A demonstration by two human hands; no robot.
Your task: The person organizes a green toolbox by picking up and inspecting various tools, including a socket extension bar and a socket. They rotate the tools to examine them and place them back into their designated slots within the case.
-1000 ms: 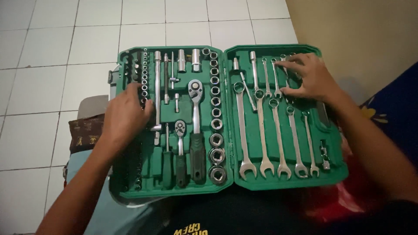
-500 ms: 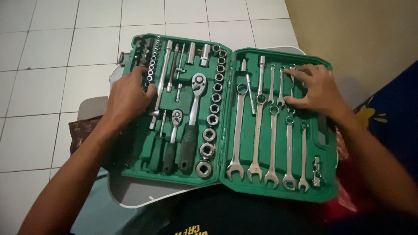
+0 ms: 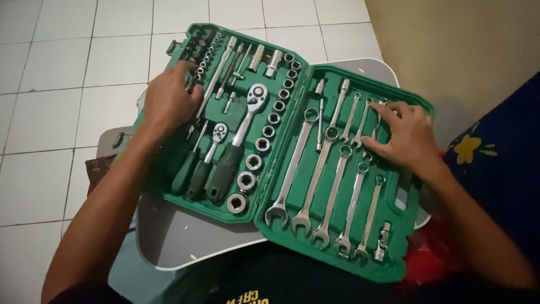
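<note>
An open green tool case point(image 3: 360, 264) lies across a small grey table top point(image 3: 185, 236). Its left half holds ratchets point(image 3: 246, 121), extension bars and rows of sockets point(image 3: 264, 132). Its right half holds a row of combination wrenches point(image 3: 320, 186). My left hand point(image 3: 169, 101) rests flat on the left half, fingers over the small sockets and bits near the top left corner. My right hand point(image 3: 405, 135) lies spread on the right half, fingertips on the short wrenches by the far edge. Neither hand grips a tool.
White floor tiles point(image 3: 50, 84) stretch to the left and behind the case. A beige wall point(image 3: 467, 45) rises at the right. Dark blue cloth with a yellow flower point(image 3: 484, 152) lies at the right, red fabric point(image 3: 422, 264) below the case.
The case has turned clockwise and slid away from me, uncovering the grey table top at the front left. Both hands have stayed pressed on their halves and moved with it.
</note>
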